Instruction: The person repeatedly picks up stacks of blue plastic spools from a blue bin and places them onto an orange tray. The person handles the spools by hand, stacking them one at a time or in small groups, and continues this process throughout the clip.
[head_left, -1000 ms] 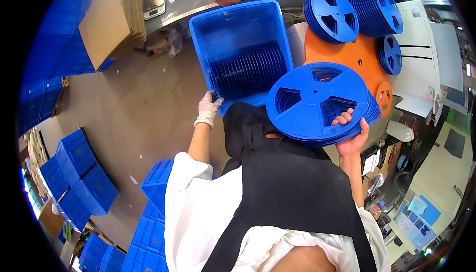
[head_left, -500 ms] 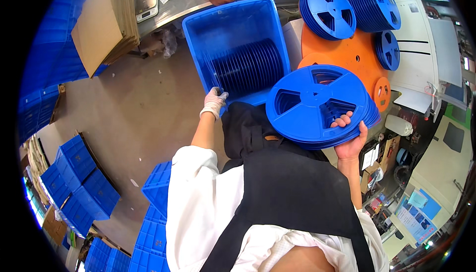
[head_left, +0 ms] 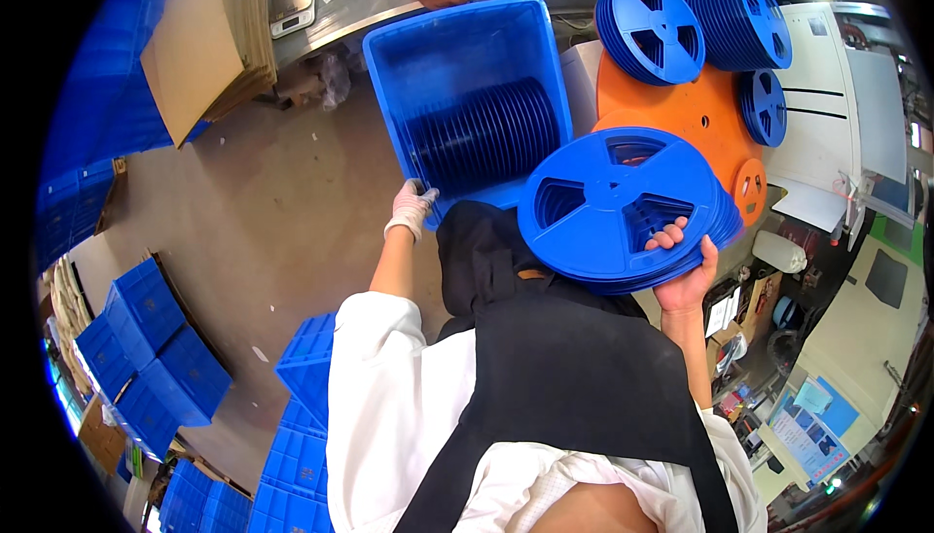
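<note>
My right hand point(head_left: 685, 270) holds a flat stack of several blue plastic reels point(head_left: 623, 207) from below, thumb on the top reel. My left hand point(head_left: 411, 208), in a white glove, grips the near left corner of a large blue plastic crate point(head_left: 457, 47) on the floor. Inside the crate stands a row of several blue reels on edge point(head_left: 486, 134). My black apron and white sleeves fill the lower middle.
Two stacks of blue reels point(head_left: 650, 27) point(head_left: 739, 17) and a small reel point(head_left: 761, 105) lie on an orange round surface point(head_left: 696, 115). Flattened cardboard point(head_left: 204, 47) leans at upper left. Blue crates point(head_left: 146, 338) stand stacked at lower left. White machine point(head_left: 837, 105) at right.
My left hand has moved from the crate's side to its near corner and now grips it. The reel stack in my right hand has stayed almost still.
</note>
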### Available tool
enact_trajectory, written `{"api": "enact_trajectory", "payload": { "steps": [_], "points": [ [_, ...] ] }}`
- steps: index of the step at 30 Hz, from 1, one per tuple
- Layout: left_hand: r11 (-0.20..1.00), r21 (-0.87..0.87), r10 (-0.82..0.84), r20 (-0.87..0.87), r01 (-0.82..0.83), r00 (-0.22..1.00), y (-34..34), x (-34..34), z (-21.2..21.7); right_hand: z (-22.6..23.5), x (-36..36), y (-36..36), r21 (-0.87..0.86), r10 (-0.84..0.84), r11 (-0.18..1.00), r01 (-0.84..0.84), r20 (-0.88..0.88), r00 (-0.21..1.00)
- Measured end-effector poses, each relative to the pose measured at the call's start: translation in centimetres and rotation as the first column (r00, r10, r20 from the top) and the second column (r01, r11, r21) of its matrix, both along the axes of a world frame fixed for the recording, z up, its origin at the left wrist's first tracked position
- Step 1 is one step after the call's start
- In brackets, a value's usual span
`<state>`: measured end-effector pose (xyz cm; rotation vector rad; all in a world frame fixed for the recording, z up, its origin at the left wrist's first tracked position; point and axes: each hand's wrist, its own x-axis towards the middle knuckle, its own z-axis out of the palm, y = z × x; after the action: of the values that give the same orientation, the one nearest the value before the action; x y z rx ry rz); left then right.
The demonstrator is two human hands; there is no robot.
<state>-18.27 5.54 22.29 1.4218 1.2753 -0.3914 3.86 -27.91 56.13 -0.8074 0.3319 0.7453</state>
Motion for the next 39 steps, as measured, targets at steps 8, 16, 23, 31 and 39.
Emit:
{"api": "enact_trajectory", "payload": {
  "steps": [8, 16, 23, 31, 39],
  "points": [
    [0.982, -0.151, 0.134, 0.12, -0.116, 0.984, 0.5, -1.6, -5.9, 0.0, 0.2, 0.9, -0.02, 0.076, 0.997, -0.076, 0.004, 0.997],
    [0.994, -0.07, 0.095, 0.158, -0.085, 0.983, -2.5, -3.0, -3.2, -0.3, 0.1, 0.9, 0.127, 0.112, 0.985, -0.117, 0.044, 0.993],
    [0.985, 0.16, 0.002, 0.384, -0.069, 0.924, -4.2, -5.4, 2.0, -0.4, 1.2, -0.1, 0.331, 0.166, 0.925, -0.188, 0.094, 0.982],
    [0.535, 0.845, -0.575, 0.365, -0.001, 0.733, -5.4, 7.8, 21.1, -0.1, 1.4, -1.4, 0.473, 0.302, 0.808, -0.352, 0.182, 0.936],
    [0.613, 0.776, -0.785, 0.575, 0.15, 0.232, -14.5, 15.3, 31.3, 0.0, 0.9, -1.4, 0.478, 0.416, 0.747, -0.462, 0.205, 0.886]
  ]
}}
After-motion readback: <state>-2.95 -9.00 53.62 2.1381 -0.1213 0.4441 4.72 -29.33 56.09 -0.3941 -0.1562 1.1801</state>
